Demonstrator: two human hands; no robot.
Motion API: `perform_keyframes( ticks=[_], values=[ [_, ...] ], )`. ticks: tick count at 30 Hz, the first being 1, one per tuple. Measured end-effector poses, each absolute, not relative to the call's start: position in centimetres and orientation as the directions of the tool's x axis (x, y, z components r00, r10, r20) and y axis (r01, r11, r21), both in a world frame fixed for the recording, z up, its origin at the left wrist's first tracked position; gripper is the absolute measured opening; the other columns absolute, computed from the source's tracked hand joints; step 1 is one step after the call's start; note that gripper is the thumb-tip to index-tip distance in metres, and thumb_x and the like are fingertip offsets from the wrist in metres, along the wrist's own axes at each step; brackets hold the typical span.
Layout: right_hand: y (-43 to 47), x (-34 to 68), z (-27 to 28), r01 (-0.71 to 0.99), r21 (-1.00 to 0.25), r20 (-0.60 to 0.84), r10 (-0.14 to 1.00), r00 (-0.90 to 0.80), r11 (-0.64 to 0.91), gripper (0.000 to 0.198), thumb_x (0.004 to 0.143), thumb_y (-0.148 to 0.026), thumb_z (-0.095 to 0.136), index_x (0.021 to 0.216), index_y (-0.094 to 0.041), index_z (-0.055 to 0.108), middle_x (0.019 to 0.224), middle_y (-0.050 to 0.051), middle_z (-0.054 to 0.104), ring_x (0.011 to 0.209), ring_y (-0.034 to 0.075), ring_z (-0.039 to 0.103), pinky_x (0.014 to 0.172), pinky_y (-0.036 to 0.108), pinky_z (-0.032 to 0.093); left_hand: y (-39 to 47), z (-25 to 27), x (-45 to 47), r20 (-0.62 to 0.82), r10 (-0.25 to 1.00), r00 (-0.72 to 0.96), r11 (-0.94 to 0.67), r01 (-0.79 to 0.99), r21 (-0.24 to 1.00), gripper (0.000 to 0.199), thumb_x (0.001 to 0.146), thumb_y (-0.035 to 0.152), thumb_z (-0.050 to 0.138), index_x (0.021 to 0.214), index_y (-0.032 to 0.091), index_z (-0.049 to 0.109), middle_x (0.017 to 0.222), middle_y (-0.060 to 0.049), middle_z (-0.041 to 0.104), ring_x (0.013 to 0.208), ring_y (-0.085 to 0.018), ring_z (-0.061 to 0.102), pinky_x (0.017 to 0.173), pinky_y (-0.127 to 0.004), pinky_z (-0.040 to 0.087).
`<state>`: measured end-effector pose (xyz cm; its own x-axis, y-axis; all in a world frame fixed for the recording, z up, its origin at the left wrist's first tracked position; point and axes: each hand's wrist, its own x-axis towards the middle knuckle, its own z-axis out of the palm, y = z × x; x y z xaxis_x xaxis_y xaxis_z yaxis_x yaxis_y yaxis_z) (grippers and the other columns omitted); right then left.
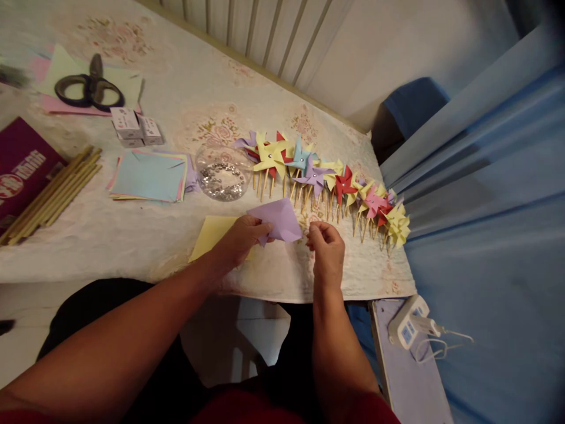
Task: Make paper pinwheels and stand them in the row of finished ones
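A sheet of purple paper (282,221), its edges partly folded in, is pinched by its left side in my left hand (245,235). Just right of the paper, and apart from it, my right hand (326,241) has its thumb and fingertips pressed together. Whatever may be between those fingertips is too small to make out. Under my left hand lies a yellow paper sheet (212,234), partly covered by the hand. Beyond the hands a clear round dish (224,179) holds many small shiny metal pieces. A row of finished paper pinwheels (314,176) on sticks lies behind my right hand.
A stack of coloured paper (150,176) sits left of the dish, with small white boxes (136,126) behind it. Scissors (90,88) rest on more paper. Several sticks (57,191) lie against a purple box (26,165). A power strip (408,324) is right of the table.
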<state>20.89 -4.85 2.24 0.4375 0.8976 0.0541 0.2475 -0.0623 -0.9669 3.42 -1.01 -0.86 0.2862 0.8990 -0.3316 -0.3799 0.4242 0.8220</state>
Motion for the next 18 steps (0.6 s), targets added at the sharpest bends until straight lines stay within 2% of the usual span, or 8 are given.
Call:
perform_keyframes(
  ticks=[5,9,12,18],
  values=[
    [-4.0,21.6,1.1,0.026,-0.979,-0.193,0.963,0.188,-0.201,0.03,0.065,-0.045,0.078,0.078,-0.019,0.07,0.066,-0.002,0.065,0.06,0.013,0.055,0.06,0.025,0.044,-1.1,-0.6,3.1,-0.324,0.852,0.411,0.433,-0.208,0.877,0.011,0.064,0.025,0.065,0.067,0.015,0.065,0.061,0.0,0.062,0.055,-0.011,0.052,0.053,-0.024,0.036],
    [-4.1,20.9,0.2,-0.043,-0.944,-0.326,0.945,0.004,-0.326,0.037,0.058,-0.044,0.084,0.083,-0.019,0.073,0.073,0.001,0.072,0.062,0.016,0.061,0.063,0.029,0.049,-1.2,-0.4,3.0,-0.312,0.819,0.481,0.398,-0.085,0.913,0.006,0.063,0.022,0.062,0.064,0.016,0.062,0.057,0.001,0.058,0.052,-0.01,0.048,0.05,-0.022,0.032],
    [-4.1,20.9,-0.6,-0.012,-0.935,-0.353,0.935,-0.03,-0.353,0.039,0.057,-0.042,0.085,0.087,-0.019,0.075,0.079,0.002,0.075,0.064,0.017,0.064,0.065,0.03,0.052,-1.3,-0.1,3.0,-0.317,0.795,0.517,0.373,-0.005,0.928,0.007,0.063,0.021,0.061,0.067,0.016,0.062,0.056,0.002,0.057,0.049,-0.009,0.045,0.048,-0.022,0.029],
    [-3.9,21.2,-0.8,0.192,-0.929,-0.325,0.945,-0.023,-0.315,0.033,0.061,-0.037,0.081,0.088,-0.018,0.076,0.082,0.003,0.077,0.069,0.018,0.068,0.069,0.031,0.054,-1.5,-0.2,2.8,-0.254,0.791,0.557,0.273,0.051,0.961,0.009,0.066,0.022,0.06,0.071,0.016,0.065,0.058,0.003,0.057,0.053,-0.01,0.048,0.051,-0.021,0.032]
  ],
)
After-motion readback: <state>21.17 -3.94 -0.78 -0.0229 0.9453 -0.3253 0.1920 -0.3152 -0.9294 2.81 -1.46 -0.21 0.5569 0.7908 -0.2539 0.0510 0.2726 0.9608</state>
